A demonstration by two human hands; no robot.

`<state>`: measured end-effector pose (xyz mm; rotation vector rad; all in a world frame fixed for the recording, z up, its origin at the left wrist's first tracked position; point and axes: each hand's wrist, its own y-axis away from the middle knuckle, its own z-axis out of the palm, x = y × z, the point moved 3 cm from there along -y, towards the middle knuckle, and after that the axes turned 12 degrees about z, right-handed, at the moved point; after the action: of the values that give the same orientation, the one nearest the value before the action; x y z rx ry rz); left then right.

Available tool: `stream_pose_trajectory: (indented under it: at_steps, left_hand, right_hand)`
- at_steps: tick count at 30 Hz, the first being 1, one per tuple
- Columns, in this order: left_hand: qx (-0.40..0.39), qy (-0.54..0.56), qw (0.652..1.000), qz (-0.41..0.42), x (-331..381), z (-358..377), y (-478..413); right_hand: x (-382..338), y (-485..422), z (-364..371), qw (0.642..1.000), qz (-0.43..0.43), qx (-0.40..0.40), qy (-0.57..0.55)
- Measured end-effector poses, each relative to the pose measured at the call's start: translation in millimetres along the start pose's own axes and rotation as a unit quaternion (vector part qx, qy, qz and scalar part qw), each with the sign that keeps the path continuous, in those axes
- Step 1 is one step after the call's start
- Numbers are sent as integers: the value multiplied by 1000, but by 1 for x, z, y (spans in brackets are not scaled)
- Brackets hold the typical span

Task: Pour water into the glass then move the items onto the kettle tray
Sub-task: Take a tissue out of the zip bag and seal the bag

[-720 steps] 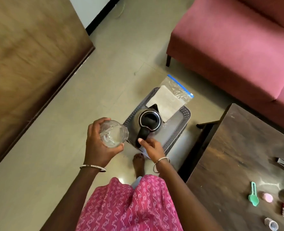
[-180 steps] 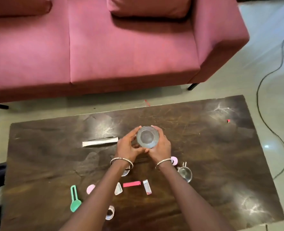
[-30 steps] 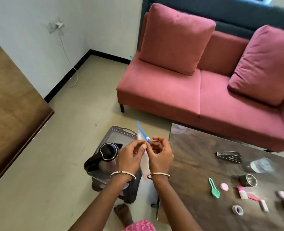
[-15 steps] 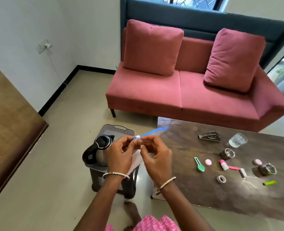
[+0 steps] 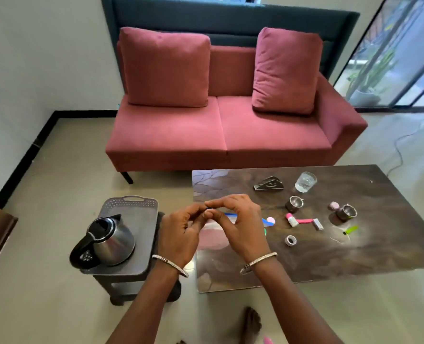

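Kettle (image 5: pixel 111 240) stands on the tray (image 5: pixel 137 213). The left hand (image 5: pixel 181 232) and right hand (image 5: pixel 243 227) both pinch a blue-edged bag (image 5: pixel 229 215).

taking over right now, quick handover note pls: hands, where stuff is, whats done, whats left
Left hand and right hand: both pinch the top of a clear zip bag at its blue strip, held over the table's near-left end.
Kettle: stands on the grey tray, left of the table.
Glass: upright on the table's far side and looks to hold water, so the pour seems done.
Left: the glass, the steel cups and the small pink pieces are on the table; only the kettle is on the tray.
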<state>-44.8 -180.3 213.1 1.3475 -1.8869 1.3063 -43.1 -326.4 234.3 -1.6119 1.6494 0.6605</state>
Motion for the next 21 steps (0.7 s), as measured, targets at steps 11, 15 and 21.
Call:
stream_pose_trajectory:
  at_steps: [11, 15, 21]
  left_hand:
    - [0, -54, 998, 33, 42, 132, -55]
    - [39, -27, 999, -4, 41, 163, -71]
    - [111, 12, 990, -81, 29, 180, -84]
  right_hand:
    - [101, -49, -97, 992, -17, 97, 79]
    - [131, -70, -123, 981, -51, 105, 158]
    - [175, -95, -172, 971, -59, 114, 203]
